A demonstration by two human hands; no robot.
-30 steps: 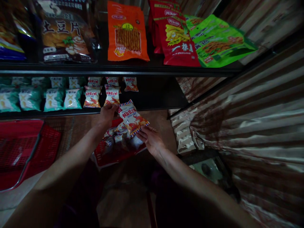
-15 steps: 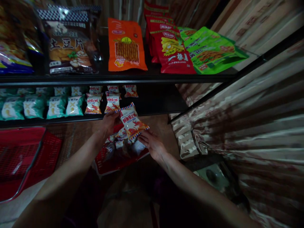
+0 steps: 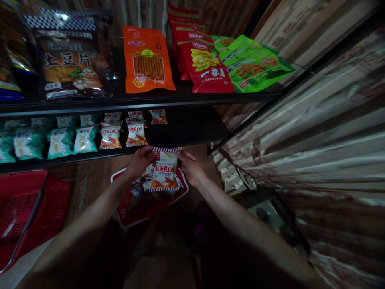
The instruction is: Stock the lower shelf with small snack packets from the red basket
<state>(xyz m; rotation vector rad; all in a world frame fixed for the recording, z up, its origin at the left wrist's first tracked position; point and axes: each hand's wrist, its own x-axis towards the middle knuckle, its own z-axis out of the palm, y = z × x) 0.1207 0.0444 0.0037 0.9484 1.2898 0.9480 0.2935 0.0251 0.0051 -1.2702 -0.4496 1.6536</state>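
Both my hands hold one small white snack packet [image 3: 165, 170] with red print and a striped edge, upright in front of me. My left hand [image 3: 141, 159] pinches its upper left corner, and my right hand [image 3: 189, 166] grips its right side. Below the packet lies a red basket [image 3: 136, 210] with several more packets of the same kind in it. Matching packets [image 3: 136, 135] stand in rows on the lower black shelf [image 3: 192, 134] just beyond my hands.
Green small packets [image 3: 60, 141] fill the lower shelf's left part. The upper shelf carries a dark chip bag [image 3: 72, 64], an orange bag [image 3: 148, 60], red bags [image 3: 207, 66] and green bags [image 3: 252, 64]. A second red basket [image 3: 28, 208] sits at the left. Striped fabric [image 3: 315, 140] hangs on the right.
The packet has turned from tilted to upright and come level between my hands. My right hand rose from below it to its right side. The view shifted slightly right.
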